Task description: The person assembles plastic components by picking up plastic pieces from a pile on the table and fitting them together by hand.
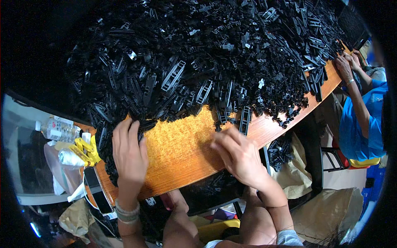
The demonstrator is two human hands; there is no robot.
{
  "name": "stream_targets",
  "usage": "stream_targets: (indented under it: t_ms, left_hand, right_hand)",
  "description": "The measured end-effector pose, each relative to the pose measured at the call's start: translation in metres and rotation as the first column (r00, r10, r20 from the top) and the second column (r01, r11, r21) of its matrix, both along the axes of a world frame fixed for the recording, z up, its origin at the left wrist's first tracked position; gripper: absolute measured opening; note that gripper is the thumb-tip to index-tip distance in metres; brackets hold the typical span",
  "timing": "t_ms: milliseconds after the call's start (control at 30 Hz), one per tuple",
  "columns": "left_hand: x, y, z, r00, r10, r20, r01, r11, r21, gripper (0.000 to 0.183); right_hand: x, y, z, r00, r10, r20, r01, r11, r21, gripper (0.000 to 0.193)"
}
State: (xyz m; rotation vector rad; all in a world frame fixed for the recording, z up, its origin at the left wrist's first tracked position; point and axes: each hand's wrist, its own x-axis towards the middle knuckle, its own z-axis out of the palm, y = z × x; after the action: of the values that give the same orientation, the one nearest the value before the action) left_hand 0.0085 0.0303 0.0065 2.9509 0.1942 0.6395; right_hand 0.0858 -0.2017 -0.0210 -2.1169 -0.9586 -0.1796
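A large heap of small black plastic parts [173,53], some long and ladder-shaped, covers most of the wooden table [178,142]. At the heap's near left edge is my left hand [129,153], its fingers stretched toward the black pieces and the thumb apart. My right hand [242,157] hovers over the bare wood near the front edge, slightly blurred, with its fingers curled together. Whatever they hold, if anything, is hidden. Just beyond it lie a ladder-shaped black part [245,120] and other black pieces.
At the left are a clear plastic bottle [60,129], a yellow clip-like object [86,151] and a phone [96,190] with a white cable. A co-worker in a blue shirt [359,124] works at the far right. Brown paper sacks [331,213] stand below the table.
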Motion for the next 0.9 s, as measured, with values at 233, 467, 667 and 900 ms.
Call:
stream_targets:
  t_ms: [233, 467, 667, 900]
  left_hand:
    - [0.003, 0.014, -0.011, 0.998, 0.029, -0.055, -0.017, 0.98, 0.199, 0.024]
    - [-0.019, -0.032, -0.003, 0.998, -0.056, 0.013, 0.052, 0.803, -0.594, 0.021]
    - [-0.026, -0.039, -0.032, 0.995, -0.066, 0.079, 0.087, 0.126, -0.988, 0.023]
    - [-0.024, -0.06, -0.029, 0.995, -0.093, 0.031, 0.037, 0.055, -0.998, 0.029]
  right_hand:
    - [-0.001, 0.035, -0.013, 0.969, -0.099, 0.229, 0.171, 0.932, -0.32, 0.02]
    - [0.003, 0.035, -0.014, 0.951, -0.129, 0.282, 0.209, 0.939, -0.274, 0.019]
    - [0.003, 0.026, -0.011, 0.997, 0.008, -0.077, 0.004, 0.989, 0.147, 0.024]
    - [-0.008, 0.01, -0.02, 0.673, 0.436, -0.597, 0.093, 0.751, 0.653, 0.018]
